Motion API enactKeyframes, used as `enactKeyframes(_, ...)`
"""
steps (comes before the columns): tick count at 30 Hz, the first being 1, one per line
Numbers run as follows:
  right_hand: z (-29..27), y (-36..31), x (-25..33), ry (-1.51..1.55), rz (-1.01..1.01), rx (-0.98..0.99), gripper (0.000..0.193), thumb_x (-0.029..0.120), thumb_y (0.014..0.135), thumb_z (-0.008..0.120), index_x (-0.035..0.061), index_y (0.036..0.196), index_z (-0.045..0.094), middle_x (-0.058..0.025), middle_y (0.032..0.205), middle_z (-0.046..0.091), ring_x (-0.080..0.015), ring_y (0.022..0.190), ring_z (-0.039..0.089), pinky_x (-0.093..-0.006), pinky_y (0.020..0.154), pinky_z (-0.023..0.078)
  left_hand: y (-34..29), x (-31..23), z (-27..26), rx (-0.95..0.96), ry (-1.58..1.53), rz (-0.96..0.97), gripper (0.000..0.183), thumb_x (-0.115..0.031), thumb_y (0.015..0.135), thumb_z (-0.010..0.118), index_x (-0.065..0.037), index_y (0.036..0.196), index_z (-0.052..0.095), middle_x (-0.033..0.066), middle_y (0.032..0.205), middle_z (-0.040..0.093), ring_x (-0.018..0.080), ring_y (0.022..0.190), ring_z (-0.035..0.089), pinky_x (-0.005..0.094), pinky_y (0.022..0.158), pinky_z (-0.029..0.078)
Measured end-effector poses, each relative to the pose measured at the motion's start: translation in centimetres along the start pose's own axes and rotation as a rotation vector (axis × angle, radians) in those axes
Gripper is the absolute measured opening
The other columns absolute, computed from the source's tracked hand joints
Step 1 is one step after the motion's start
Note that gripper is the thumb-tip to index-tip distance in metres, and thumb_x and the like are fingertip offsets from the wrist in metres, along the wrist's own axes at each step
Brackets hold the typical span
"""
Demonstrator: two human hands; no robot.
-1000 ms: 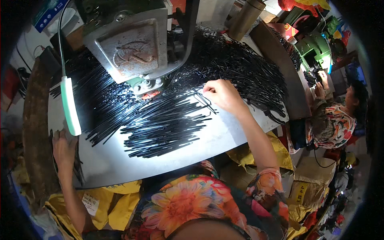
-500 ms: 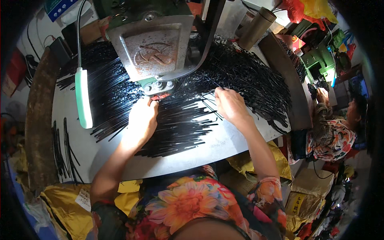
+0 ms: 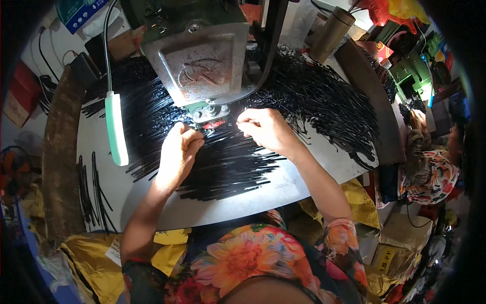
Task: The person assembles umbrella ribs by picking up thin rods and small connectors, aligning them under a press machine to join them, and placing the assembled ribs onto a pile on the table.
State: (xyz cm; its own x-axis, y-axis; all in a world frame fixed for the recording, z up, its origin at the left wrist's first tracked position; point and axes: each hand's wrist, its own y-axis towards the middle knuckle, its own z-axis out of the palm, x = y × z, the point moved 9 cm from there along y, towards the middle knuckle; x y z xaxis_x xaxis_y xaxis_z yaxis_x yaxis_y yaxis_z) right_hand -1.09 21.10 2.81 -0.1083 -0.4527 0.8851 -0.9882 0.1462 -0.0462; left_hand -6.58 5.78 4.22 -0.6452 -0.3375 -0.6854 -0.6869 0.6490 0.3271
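Note:
Below the head of a green and grey bench press (image 3: 202, 68), a small red part (image 3: 213, 124) sits under the bolted block. My left hand (image 3: 177, 154) is closed just left of and below that part, thumb against bent fingers; what they hold, if anything, is hidden. To the right of the block, my right hand (image 3: 268, 130) pinches what looks like a thin black strand, its fingertips close to the press. Between and below my hands, many thin black strands (image 3: 228, 177) lie roughly side by side on the pale tabletop (image 3: 223, 210).
A larger tangled heap of black strands (image 3: 324, 101) covers the right of the table. At left stands a lit lamp (image 3: 116, 129) on a flexible neck. Curved side boards (image 3: 61, 167) bound the table. A metal flask (image 3: 331, 34) is behind; another person (image 3: 430, 167) works at far right.
My right hand has moved left from the heap's edge to beside the press block. My left hand has drawn slightly down, away from the red part. The whole view has shifted a little.

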Motion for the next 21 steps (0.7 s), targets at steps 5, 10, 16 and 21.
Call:
enactKeyframes(5,1.9,1.4,-0.3,0.305,0.082,0.063,0.013,0.013,0.077,0.053,0.0010,0.078,0.058,-0.0047,0.056,0.054,-0.0059,0.041,0.044,-0.0192,0.037,0.035,-0.3,-2.2,-1.9,-0.181,0.057,0.154,0.009,-0.004,0.072,0.060,-0.004,0.082,0.060,0.0066,0.063,0.053,0.0159,0.052,0.050,0.0227,0.046,0.038)
enactKeyframes(10,2.1,2.0,-0.7,0.462,0.046,0.064,0.012,0.011,0.078,0.054,-0.0006,0.078,0.058,-0.0017,0.058,0.051,-0.0022,0.041,0.039,-0.0162,0.036,0.029,-1.2,0.1,-0.3,0.056,-0.484,-0.395,0.010,-0.008,0.079,0.055,-0.001,0.086,0.059,0.0017,0.060,0.053,0.0045,0.053,0.048,0.0189,0.046,0.038)
enactKeyframes(16,2.0,2.4,-0.9,0.511,-0.039,0.030,0.010,0.010,0.074,0.056,0.0000,0.071,0.057,-0.0029,0.055,0.052,-0.0049,0.043,0.044,-0.0179,0.038,0.033,-0.6,2.4,0.1,0.065,-0.325,-0.420,0.017,0.001,0.076,0.052,0.000,0.093,0.057,0.0037,0.062,0.052,0.0061,0.051,0.046,0.0196,0.047,0.039)
enactKeyframes(21,1.7,2.1,-0.7,0.544,-0.062,0.013,0.009,0.009,0.073,0.055,0.0019,0.067,0.055,-0.0007,0.055,0.050,-0.0043,0.048,0.045,-0.0178,0.041,0.034,0.5,3.4,-0.1,-0.056,-0.244,-0.280,0.021,0.003,0.075,0.052,0.002,0.096,0.055,0.0024,0.066,0.051,0.0058,0.049,0.044,0.0186,0.045,0.037)
